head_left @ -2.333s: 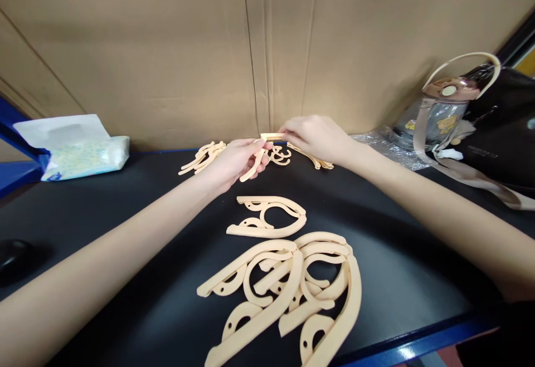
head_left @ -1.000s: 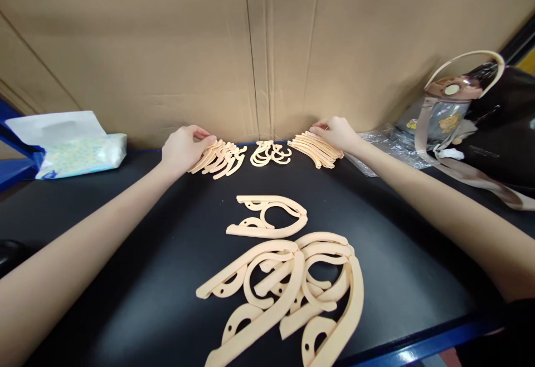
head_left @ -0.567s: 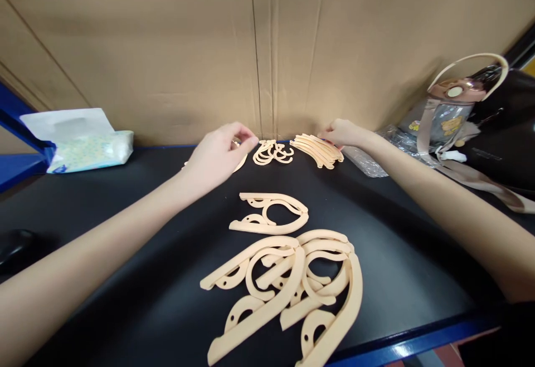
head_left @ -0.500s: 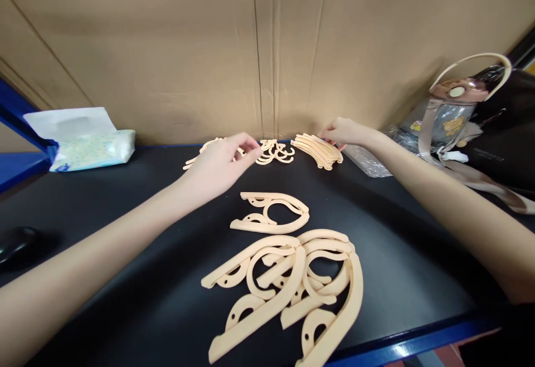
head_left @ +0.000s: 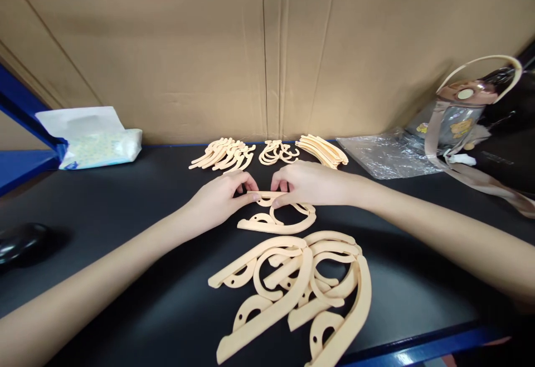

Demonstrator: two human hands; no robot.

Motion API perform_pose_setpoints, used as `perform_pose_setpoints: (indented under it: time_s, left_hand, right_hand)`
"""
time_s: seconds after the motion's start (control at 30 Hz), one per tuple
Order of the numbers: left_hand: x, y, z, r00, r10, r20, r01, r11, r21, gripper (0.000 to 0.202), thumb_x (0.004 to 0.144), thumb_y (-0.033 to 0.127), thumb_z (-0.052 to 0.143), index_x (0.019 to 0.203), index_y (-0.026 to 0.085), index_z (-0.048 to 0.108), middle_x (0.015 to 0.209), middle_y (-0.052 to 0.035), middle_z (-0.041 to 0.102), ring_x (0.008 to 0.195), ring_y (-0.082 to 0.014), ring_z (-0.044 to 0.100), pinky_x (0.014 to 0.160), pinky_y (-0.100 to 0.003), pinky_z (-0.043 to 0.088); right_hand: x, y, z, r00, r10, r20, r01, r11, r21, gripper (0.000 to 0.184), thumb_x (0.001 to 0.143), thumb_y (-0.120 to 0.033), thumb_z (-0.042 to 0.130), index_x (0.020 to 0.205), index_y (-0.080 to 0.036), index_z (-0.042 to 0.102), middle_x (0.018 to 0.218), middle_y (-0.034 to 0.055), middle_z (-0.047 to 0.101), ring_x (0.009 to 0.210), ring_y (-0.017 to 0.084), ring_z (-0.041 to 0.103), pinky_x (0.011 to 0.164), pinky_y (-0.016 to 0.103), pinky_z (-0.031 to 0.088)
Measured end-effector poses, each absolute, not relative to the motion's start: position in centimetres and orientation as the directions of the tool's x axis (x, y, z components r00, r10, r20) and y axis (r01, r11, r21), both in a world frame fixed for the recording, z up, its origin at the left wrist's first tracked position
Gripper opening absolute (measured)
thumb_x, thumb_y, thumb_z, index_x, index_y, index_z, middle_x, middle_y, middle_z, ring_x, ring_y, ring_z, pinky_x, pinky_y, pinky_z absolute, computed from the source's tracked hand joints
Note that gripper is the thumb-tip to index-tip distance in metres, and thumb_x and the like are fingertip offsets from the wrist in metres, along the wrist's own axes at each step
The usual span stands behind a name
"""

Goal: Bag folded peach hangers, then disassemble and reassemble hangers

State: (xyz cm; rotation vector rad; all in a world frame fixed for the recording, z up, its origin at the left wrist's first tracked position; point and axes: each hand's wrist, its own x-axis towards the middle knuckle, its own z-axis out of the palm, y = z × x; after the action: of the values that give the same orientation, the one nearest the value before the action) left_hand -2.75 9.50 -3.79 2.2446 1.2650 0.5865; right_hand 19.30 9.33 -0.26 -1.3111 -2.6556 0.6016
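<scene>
A single folded beige plastic hanger [head_left: 278,228] lies in the middle of the black table, its arms pointing left and its hook curled between them. At the left end of its upper arm, my left hand [head_left: 228,194] is closed with thumb and fingers pinching. My right hand [head_left: 307,186] reaches over the same arm, its thumb and fingers closed around it from above and partly hiding it. Nearer to me lies an overlapping group of folded hangers [head_left: 267,331], untouched by either hand.
Along the cardboard wall lie piles of short curved pieces [head_left: 221,152], hooks [head_left: 271,152] and long hanger arms [head_left: 321,150]. A clear plastic bag [head_left: 376,155] and a strapped bottle [head_left: 460,116] are at right. A tissue pack [head_left: 98,147] and a black mouse [head_left: 23,241] are at left.
My right hand has come from the pile of long arms to the single hanger. My left hand has moved from near the back piles down to that hanger's left end.
</scene>
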Motion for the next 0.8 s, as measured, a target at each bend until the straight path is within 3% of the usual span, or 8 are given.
perform_pose_setpoints:
  time_s: [0.07, 0.13, 0.23, 0.3, 0.37, 0.47, 0.63, 0.8]
  left_hand:
    - [-2.4, 9.5, -4.0, 0.425, 0.893, 0.149, 0.606, -0.403, 0.686, 0.029, 0.078, 0.05, 0.064, 0.078, 0.021, 0.064, 0.08, -0.0022, 0.063, 0.073, -0.0204, 0.055, 0.067, -0.033, 0.041]
    - [-2.1, 9.3, -3.9, 0.358, 0.916, 0.178, 0.571, -0.366, 0.735, 0.03, 0.082, 0.049, 0.059, 0.091, 0.02, 0.06, 0.093, -0.0042, 0.065, 0.075, -0.0194, 0.058, 0.067, -0.033, 0.045]
    - [-1.8, 8.8, -3.1, 0.189, 0.963, 0.194, 0.436, -0.259, 0.862, 0.04, 0.087, 0.046, 0.056, 0.116, 0.02, 0.049, 0.122, -0.0089, 0.061, 0.084, -0.0181, 0.065, 0.068, -0.031, 0.05]
    - [-1.6, 8.5, -2.4, 0.09, 0.986, 0.138, 0.263, -0.157, 0.952, 0.042, 0.087, 0.044, 0.062, 0.119, 0.02, 0.051, 0.127, -0.0089, 0.061, 0.09, -0.0177, 0.066, 0.071, -0.029, 0.052]
    - [-1.5, 8.2, -1.8, 0.074, 0.996, 0.057, 0.104, -0.065, 0.992, 0.038, 0.087, 0.044, 0.066, 0.114, 0.018, 0.06, 0.122, -0.0084, 0.066, 0.093, -0.0182, 0.066, 0.072, -0.027, 0.052]
    - [-1.2, 7.7, -1.6, 0.159, 0.987, 0.009, 0.019, -0.012, 1.0, 0.039, 0.091, 0.05, 0.063, 0.11, 0.017, 0.068, 0.117, -0.0099, 0.07, 0.099, -0.0208, 0.067, 0.075, -0.027, 0.053]
    - [-0.2, 6.7, -1.8, 0.353, 0.935, 0.037, -0.054, -0.019, 0.998, 0.033, 0.096, 0.045, 0.059, 0.113, 0.02, 0.072, 0.118, -0.0092, 0.073, 0.11, -0.0239, 0.066, 0.091, -0.032, 0.053]
    - [0.6, 6.7, -1.3, 0.34, 0.939, -0.045, -0.128, 0.094, 0.987, 0.024, 0.097, 0.032, 0.062, 0.108, 0.015, 0.074, 0.115, -0.0116, 0.074, 0.109, -0.0227, 0.068, 0.095, -0.031, 0.054]
  right_hand:
    - [19.1, 9.6, -1.0, -0.601, 0.799, -0.03, 0.719, 0.523, -0.457, 0.016, 0.083, -0.033, 0.071, 0.085, -0.017, 0.072, 0.073, -0.0008, 0.067, 0.064, 0.012, 0.056, 0.055, 0.025, 0.033]
    - [19.2, 10.2, -1.2, -0.58, 0.814, 0.042, 0.682, 0.512, -0.522, 0.014, 0.087, -0.028, 0.068, 0.082, -0.015, 0.069, 0.07, -0.0009, 0.064, 0.063, 0.011, 0.054, 0.056, 0.024, 0.032]
    - [19.7, 11.2, -0.4, -0.438, 0.854, 0.282, 0.642, 0.517, -0.566, 0.013, 0.094, -0.025, 0.059, 0.087, -0.015, 0.063, 0.065, -0.0023, 0.061, 0.059, 0.011, 0.053, 0.057, 0.024, 0.033]
    - [20.1, 11.7, 0.7, -0.29, 0.872, 0.394, 0.61, 0.486, -0.626, 0.013, 0.096, -0.025, 0.056, 0.087, -0.016, 0.059, 0.06, -0.0036, 0.057, 0.054, 0.011, 0.049, 0.055, 0.024, 0.032]
    - [20.6, 12.0, 1.6, -0.206, 0.908, 0.364, 0.512, 0.417, -0.751, 0.017, 0.096, -0.023, 0.056, 0.081, -0.016, 0.057, 0.055, -0.0051, 0.052, 0.05, 0.009, 0.044, 0.051, 0.024, 0.03]
    - [20.8, 11.9, 2.2, -0.292, 0.937, 0.193, 0.341, 0.29, -0.894, 0.023, 0.095, -0.025, 0.058, 0.074, -0.016, 0.057, 0.05, -0.0066, 0.048, 0.043, 0.006, 0.036, 0.046, 0.023, 0.026]
    - [19.6, 10.2, 1.4, -0.552, 0.831, 0.069, 0.316, 0.285, -0.905, 0.028, 0.09, -0.04, 0.065, 0.082, -0.014, 0.063, 0.047, -0.0067, 0.05, 0.042, 0.006, 0.037, 0.043, 0.021, 0.025]
    - [19.6, 10.0, 1.6, -0.587, 0.806, 0.074, 0.352, 0.336, -0.873, 0.032, 0.089, -0.046, 0.064, 0.089, -0.014, 0.066, 0.056, -0.0043, 0.054, 0.048, 0.008, 0.042, 0.046, 0.022, 0.029]
